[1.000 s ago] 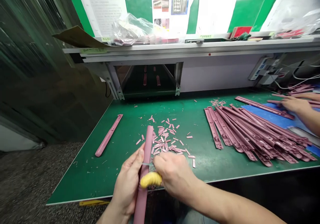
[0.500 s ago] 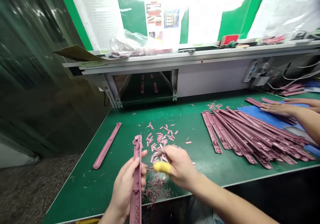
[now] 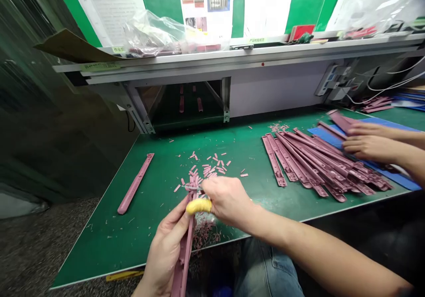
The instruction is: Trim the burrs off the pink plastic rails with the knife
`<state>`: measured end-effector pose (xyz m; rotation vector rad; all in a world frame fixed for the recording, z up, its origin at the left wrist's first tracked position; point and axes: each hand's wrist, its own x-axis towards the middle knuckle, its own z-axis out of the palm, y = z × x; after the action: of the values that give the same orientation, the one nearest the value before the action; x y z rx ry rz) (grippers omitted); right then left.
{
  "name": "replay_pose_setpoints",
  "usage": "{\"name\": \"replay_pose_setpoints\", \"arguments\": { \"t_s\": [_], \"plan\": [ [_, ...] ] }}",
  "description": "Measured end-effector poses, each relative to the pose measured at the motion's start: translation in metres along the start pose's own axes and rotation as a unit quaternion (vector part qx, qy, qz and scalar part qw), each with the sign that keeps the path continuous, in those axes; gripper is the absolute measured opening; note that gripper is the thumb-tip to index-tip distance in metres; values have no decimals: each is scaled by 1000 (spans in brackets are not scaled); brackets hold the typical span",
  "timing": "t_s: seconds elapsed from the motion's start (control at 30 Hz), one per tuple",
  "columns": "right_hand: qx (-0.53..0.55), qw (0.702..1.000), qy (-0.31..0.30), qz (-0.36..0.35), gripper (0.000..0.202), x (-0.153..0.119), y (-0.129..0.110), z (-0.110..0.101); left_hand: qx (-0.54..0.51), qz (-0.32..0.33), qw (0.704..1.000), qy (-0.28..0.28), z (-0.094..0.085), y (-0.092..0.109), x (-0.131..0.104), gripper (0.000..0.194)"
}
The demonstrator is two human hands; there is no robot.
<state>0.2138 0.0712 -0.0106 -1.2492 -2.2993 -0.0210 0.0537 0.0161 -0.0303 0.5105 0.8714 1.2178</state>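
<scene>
My left hand (image 3: 164, 246) is wrapped round a long, narrow pink plastic part (image 3: 184, 261), which slants up and away from me over the table's front edge. My right hand (image 3: 229, 202), with a yellow cover (image 3: 199, 206) on its thumb, is closed on a small thin blade (image 3: 192, 187). The blade lies across the far end of the part and appears to touch it. The blade's handle is hidden in my fingers. Beyond my hands lie many small pink offcuts (image 3: 212, 169), and fine pink shavings (image 3: 206, 235) are heaped near the front edge.
A single pink part (image 3: 136, 184) lies at the left of the green table (image 3: 109, 248). To the right is a fanned pile of pink parts (image 3: 308, 160). A co-worker's hands (image 3: 372, 144) handle similar parts over a blue sheet (image 3: 405, 182). A metal shelf (image 3: 245, 62) spans the back.
My right hand has moved left and brought the blade onto the far end of the pink part. The part has turned in my left hand. A co-worker's hands have lifted a pink part.
</scene>
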Motion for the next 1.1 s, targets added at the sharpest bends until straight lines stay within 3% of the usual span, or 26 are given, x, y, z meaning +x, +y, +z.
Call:
{"name": "replay_pose_setpoints", "arguments": {
  "t_s": [0.13,0.23,0.3,0.37,0.5,0.6,0.77,0.93,1.1],
  "plan": [
    [41,996,-20,-71,35,-31,-35,8,12,35,999,8,10,13,12,34],
    [74,980,-90,-159,25,-75,-70,26,-11,75,997,25,13,31,36,28],
    [110,958,-137,-227,31,-100,-82,35,-37,105,993,36,13,43,49,20],
    [155,952,-137,-226,38,-108,-78,37,-57,114,991,39,12,50,51,20],
    [214,977,-15,-8,53,-63,-41,8,-58,37,998,17,13,37,19,24],
    [170,982,47,66,63,-22,-22,-18,-55,-30,998,0,13,15,-11,29],
    [65,994,35,80,63,-8,-18,-22,-82,-96,991,-50,12,-1,-26,42],
    [10,995,35,89,61,-11,-17,-17,-75,-93,991,-53,7,2,-19,45],
    [9,999,25,30,47,-16,-22,-11,-59,-90,993,-43,4,-1,-19,44]
  ]
}}
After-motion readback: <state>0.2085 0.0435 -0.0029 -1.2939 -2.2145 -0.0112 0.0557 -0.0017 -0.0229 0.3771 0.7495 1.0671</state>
